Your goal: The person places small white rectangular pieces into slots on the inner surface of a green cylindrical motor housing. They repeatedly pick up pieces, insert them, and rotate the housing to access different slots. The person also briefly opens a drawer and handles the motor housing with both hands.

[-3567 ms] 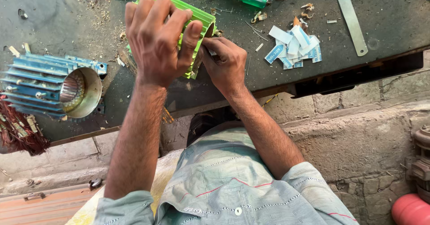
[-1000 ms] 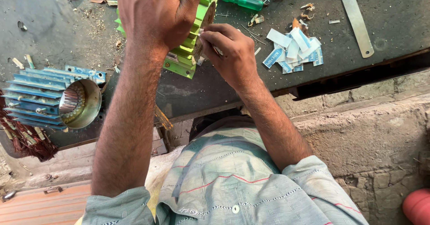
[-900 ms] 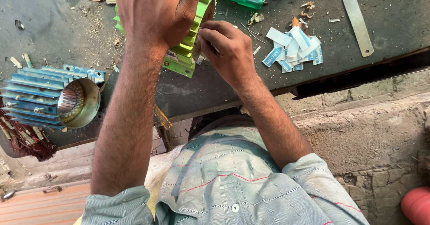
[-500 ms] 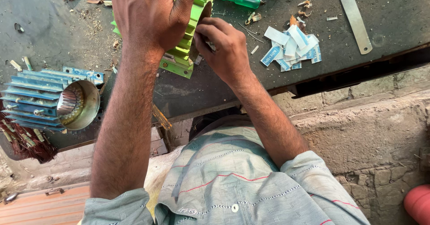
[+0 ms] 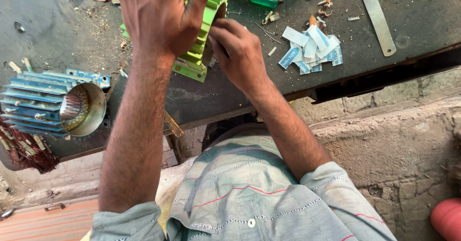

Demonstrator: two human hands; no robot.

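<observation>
My left hand (image 5: 161, 22) clamps over the top of the bright green finned metal motor housing (image 5: 201, 54), which stands on the dark workbench (image 5: 422, 15) with its open bore turned rightward; my right hand (image 5: 240, 54) is nearer that mouth, fingertips pinched inside, on what I cannot tell

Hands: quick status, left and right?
Left hand: closed around the green finned motor housing, holding it.
Right hand: fingers curled at the housing's open end; grasp cannot be told.
</observation>
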